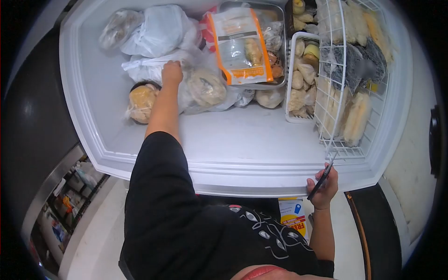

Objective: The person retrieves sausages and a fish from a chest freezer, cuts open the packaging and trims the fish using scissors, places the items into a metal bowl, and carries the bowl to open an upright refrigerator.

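Observation:
My left hand reaches into a white chest freezer, its fingers closed on a thin white plastic bag. Just below it lies a round, clear-wrapped tan item in a dark bowl. To its right is a clear bag with pale food. Above the hand sits a bulky white bag. Near the freezer's front rim, my right hand is closed around a thin dark object, seen nearly edge-on.
An orange-edged pouch rests on a metal tray. Right of it stand a white basket of pale pieces and a wire rack with bagged food. The freezer's front rim runs close to my body.

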Demonstrator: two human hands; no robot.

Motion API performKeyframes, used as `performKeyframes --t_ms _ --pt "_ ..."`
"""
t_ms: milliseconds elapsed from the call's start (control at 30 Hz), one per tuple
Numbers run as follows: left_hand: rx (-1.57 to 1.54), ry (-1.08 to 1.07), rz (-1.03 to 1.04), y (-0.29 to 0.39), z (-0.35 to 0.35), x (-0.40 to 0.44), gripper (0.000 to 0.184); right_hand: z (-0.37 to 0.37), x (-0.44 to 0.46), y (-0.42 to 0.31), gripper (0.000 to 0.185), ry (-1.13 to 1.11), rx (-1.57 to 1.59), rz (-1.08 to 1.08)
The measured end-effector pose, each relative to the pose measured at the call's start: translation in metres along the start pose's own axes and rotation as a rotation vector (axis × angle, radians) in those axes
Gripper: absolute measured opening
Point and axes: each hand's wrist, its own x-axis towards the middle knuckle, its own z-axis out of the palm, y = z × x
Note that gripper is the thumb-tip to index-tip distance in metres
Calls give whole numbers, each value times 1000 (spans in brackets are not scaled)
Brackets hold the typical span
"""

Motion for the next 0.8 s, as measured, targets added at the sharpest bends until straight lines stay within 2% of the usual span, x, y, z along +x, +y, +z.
performKeyframes --t_ms 100,200,300,400,500,600,667,800 --pt "-366 -61 -22 1 19 20 42 1 -1 1 58 25 6 -17" --pt "-322 39 -113 22 -11 -4 47 1 -1 0 57 5 7 -1" --pt "-184 21 -199 32 -22 -18 61 0 1 -3 56 2 18 28" --pt "-252 -133 -336 20 4 -6 55 2 0 -2 56 11 46 32" --pt "28 -360 159 3 15 8 41 0 1 -1 57 1 30 -11" --pt "-408 -459 54 1 -16 -20 33 -1 2 0 58 12 7 -38" --pt "-649 -557 17 22 -79 -66 28 -2 7 -5 59 6 0 -60" --pt "-941 -701 20 70 -183 -129 26 -4 13 -14 60 33 4 -109"
